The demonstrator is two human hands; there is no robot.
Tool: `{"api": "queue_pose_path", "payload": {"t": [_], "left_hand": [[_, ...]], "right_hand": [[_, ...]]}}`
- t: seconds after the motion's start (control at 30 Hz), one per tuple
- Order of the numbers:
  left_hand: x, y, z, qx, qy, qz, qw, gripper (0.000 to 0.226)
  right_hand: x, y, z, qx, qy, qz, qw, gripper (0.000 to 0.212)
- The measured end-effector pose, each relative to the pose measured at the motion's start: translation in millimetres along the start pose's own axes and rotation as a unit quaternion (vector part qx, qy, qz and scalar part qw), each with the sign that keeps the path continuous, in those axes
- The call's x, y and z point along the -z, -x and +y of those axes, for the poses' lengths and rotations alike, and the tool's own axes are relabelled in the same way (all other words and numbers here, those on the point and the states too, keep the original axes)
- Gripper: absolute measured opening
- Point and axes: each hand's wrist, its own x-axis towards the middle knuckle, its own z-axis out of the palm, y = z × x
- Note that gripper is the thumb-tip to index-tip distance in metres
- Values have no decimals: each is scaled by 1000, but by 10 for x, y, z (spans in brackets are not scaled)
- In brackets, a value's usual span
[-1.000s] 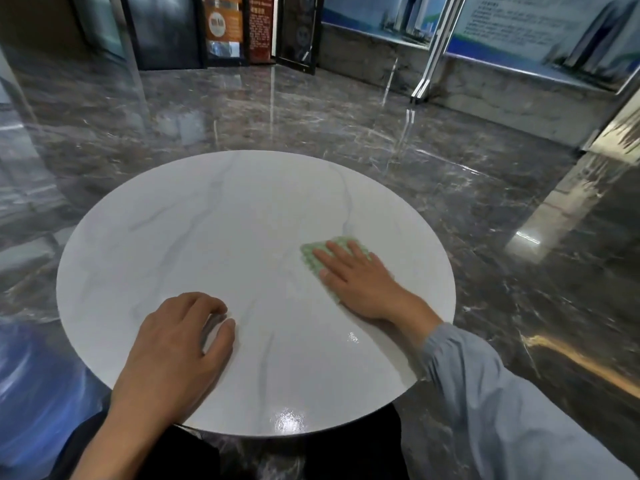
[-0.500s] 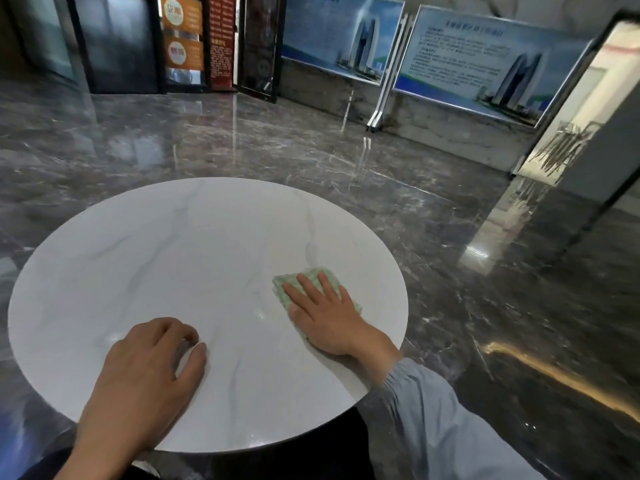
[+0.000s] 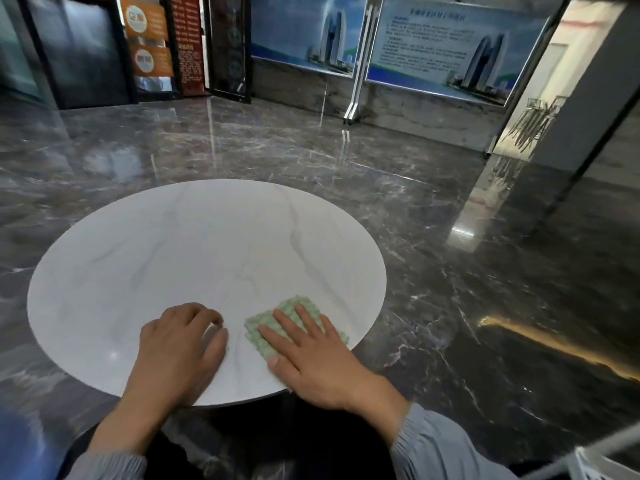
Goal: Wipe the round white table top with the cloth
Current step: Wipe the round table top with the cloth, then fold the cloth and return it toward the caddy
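Right grip (image 3: 311, 355) presses flat on green cloth (image 3: 289, 303) at bench (image 3: 173, 254) five o'clock; left grip (image 3: 180, 348) rests beside, loosely curled, holding nothing.

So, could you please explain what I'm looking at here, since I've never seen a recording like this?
There is no machine here. A person wears one wide-angle camera on the head, looking forward and down, so you see their own two hands from above. The round white table top stands before them on a dark polished floor, with poster boards along the far wall. A green cloth lies near the table's near right edge. The right hand lies flat on it, fingers straight, pressing it down. The left hand rests beside it on the bare table, fingers loosely curled, holding nothing.
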Motion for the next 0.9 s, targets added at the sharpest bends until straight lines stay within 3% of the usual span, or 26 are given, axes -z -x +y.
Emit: {"api": "queue_pose_path", "payload": {"t": [0.23,0.33,0.57,0.67,0.77,0.83,0.9], "left_hand": [[-40,-60,387,-133,5,-73,988,34],[-34,-105,446,-155,-8,-112,981,36],[26,-171,521,-131,24,-172,976,16],[86,-189,554,-126,26,-200,971,21],[208,-195,630,-111,82,-241,961,34],[290,-197,780,-92,176,-250,948,25],[350,-197,1023,-37,323,-262,909,29]], "right_hand": [[-85,484,98,48,37,54,997,86],[-167,569,151,63,51,114,990,71],[-338,609,184,115,55,286,950,35],[-247,619,151,83,-67,336,936,25],[0,722,174,-56,-281,307,907,21],[233,808,244,-104,-386,316,860,15],[495,928,328,-133,-437,348,818,17]]}}
